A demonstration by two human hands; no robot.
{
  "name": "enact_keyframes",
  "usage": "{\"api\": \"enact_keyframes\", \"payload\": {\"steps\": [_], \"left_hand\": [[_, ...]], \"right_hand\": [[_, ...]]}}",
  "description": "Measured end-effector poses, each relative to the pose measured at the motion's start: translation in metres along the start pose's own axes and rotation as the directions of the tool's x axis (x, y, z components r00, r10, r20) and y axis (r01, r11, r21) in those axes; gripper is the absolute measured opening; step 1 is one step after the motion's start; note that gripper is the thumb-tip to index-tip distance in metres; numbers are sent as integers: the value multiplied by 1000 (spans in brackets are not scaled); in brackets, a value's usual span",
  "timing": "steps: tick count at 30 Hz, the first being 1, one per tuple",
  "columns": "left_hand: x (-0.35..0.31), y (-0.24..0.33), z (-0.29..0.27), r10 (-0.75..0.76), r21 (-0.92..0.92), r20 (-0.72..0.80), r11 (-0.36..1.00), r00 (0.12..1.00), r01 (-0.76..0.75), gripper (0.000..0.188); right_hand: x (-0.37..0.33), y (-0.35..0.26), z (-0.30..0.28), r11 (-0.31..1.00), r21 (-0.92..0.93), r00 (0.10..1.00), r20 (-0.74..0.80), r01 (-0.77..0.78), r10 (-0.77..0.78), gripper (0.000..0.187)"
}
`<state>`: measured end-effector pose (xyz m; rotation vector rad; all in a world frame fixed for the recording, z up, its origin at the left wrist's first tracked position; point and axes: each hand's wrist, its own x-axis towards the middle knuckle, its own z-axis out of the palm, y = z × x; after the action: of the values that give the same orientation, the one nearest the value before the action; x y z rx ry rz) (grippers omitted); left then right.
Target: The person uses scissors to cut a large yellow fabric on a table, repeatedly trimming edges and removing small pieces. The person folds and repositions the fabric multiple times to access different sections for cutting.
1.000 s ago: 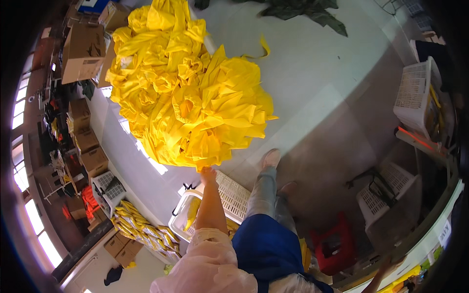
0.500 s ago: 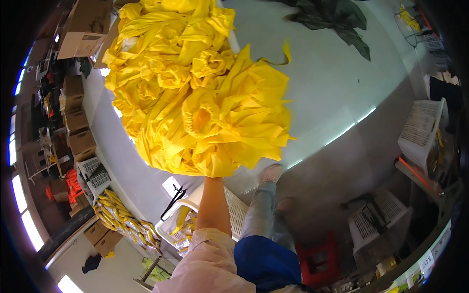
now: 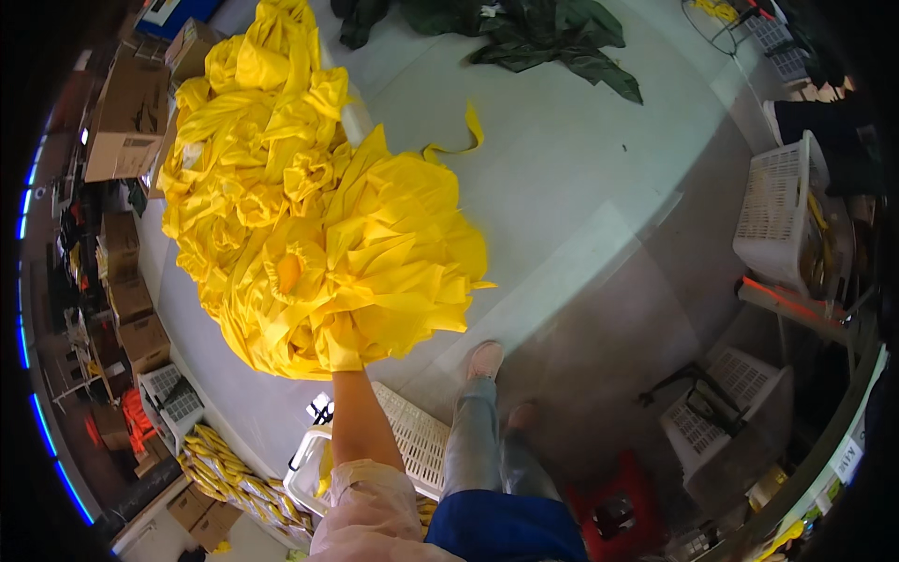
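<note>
A big heap of bright yellow cloth pieces [image 3: 253, 197] with gathered, elastic-looking cuffs fills the upper left. My left forearm [image 3: 363, 421], in a pale pink sleeve, reaches up into the near end of the heap. From the wrist on, a yellow gathered cuff [image 3: 343, 347] covers my left hand, so its fingers are hidden. Just in front of the wrist the cloth fans out in loose folds to the right, and one thin yellow strip [image 3: 473, 126] trails beyond it. Nothing of my right hand shows.
Dark green crumpled sheeting [image 3: 562, 42] lies on the grey floor at the far side. A white basket [image 3: 412, 440] stands by my legs. Near a red stool [image 3: 618, 510] is another white basket [image 3: 716, 403]. Cardboard boxes [image 3: 126, 112] line the left; a white crate [image 3: 773, 206] is at right.
The view has swung, so the heap and my left arm sit farther left and lower. More green sheeting shows. My left hand stays hidden in the yellow cloth.
</note>
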<state>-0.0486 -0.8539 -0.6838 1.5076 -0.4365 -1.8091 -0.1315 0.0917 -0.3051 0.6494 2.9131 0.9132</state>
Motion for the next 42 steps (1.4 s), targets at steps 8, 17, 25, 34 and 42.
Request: {"api": "enact_keyframes", "payload": {"steps": [8, 17, 25, 34, 42], "left_hand": [[-25, -27, 38, -10, 37, 15, 999, 1000, 10, 39], [-92, -110, 164, -166, -45, -27, 985, 986, 165, 40], [-139, -107, 185, -623, 176, -2, 770, 782, 613, 44], [-147, 55, 94, 66, 784, 621, -61, 781, -618, 48], [-114, 48, 180, 82, 706, 706, -168, 704, -688, 83]], "right_hand": [[-39, -78, -100, 994, 106, 999, -31, 10, -6, 84], [-35, -159, -190, 999, -23, 993, 107, -43, 46, 87], [8, -250, -152, 820, 566, 993, 31, 77, -115, 78], [-154, -744, -82, 277, 748, 195, 475, -603, -858, 63], [-224, -853, -135, -7, 137, 29, 163, -991, -986, 55]]}}
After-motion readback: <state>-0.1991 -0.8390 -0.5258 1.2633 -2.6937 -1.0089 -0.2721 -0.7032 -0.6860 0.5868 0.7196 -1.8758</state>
